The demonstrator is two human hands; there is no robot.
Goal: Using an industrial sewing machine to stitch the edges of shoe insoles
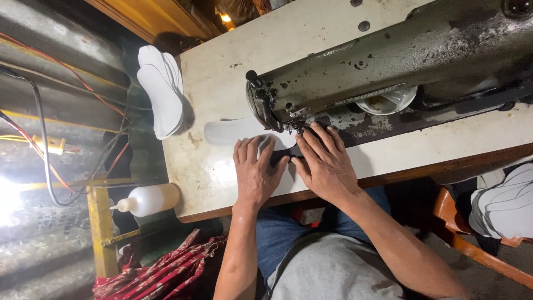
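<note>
**stitchfan:** Looking at how close those fingers sit to the needle end of that old grey-green sewing machine (388, 66), I'd be nervous. Both hands are flat on the work, nothing pinched or gripped. The left hand (256, 176) has its fingers spread a bit and presses down on the white insole-shaped piece (233, 131), which lies on the cream table (222, 72) and runs under the machine head. The right hand (327, 164) lies flat too, fingertips right up by the presser foot, on what looks like a dark strip (286, 156) between the two hands.

**oldtreadle:** Yeah, my guess is the risk is the right index finger creeping under the needle if the piece feeds faster than expected. I can't actually see the needle, the head hides it.

**stitchfan:** Second worry: the white piece sticks out to the left unsupported by either hand, so it could swing and pull the seam crooked.

**oldtreadle:** Also the squeeze bottle (147, 200) lies on its side just beside the table's near-left corner. And the stack of white cut pieces (161, 91) overhangs the far-left edge; a bump could probably tip them off.
</note>
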